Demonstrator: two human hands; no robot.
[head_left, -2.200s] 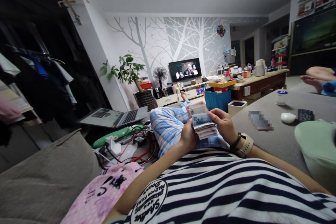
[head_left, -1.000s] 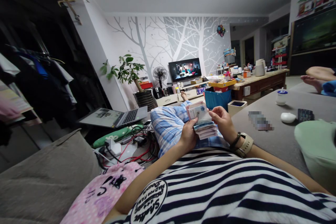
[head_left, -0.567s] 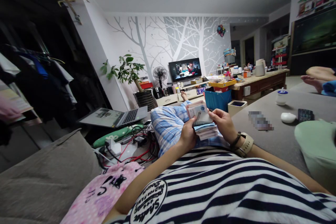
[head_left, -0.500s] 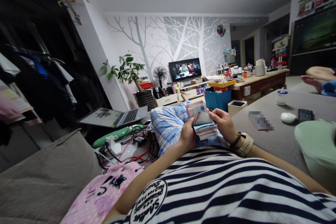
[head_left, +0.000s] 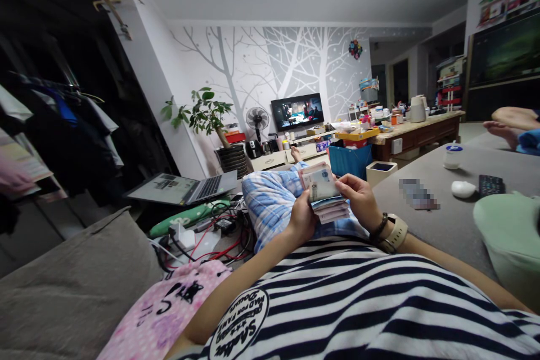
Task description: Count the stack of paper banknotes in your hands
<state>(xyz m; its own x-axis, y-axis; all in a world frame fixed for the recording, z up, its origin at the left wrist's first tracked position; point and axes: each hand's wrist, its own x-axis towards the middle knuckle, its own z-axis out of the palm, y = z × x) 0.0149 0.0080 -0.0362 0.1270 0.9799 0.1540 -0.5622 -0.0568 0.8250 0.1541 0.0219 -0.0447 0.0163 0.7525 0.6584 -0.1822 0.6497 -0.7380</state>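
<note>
A folded stack of banknotes (head_left: 323, 181) is held up over my lap, its upper part standing and its lower ends fanned toward me. My left hand (head_left: 302, 217) is closed round the stack's left side, thumb on the front. With thumb and fingers pinched, my right hand (head_left: 358, 196) grips the right edge of the notes; a watch (head_left: 395, 233) and a dark bracelet are on that wrist. Beneath the notes are my legs in blue plaid trousers (head_left: 270, 202). The fingers behind the stack are hidden.
On my left lie a laptop (head_left: 185, 188), tangled cables (head_left: 228, 236) and a pink cloth (head_left: 169, 304). To the right, the grey sofa (head_left: 422, 169) bears a white mouse-shaped object (head_left: 463, 189), a remote (head_left: 491, 184), a lidded jar (head_left: 453, 157) and a green cushion (head_left: 510, 225). Another person's feet (head_left: 504, 132) show at far right.
The front note has tipped down toward me, and the lower ends of the stack show less blue. Both hands stay at almost the same place.
</note>
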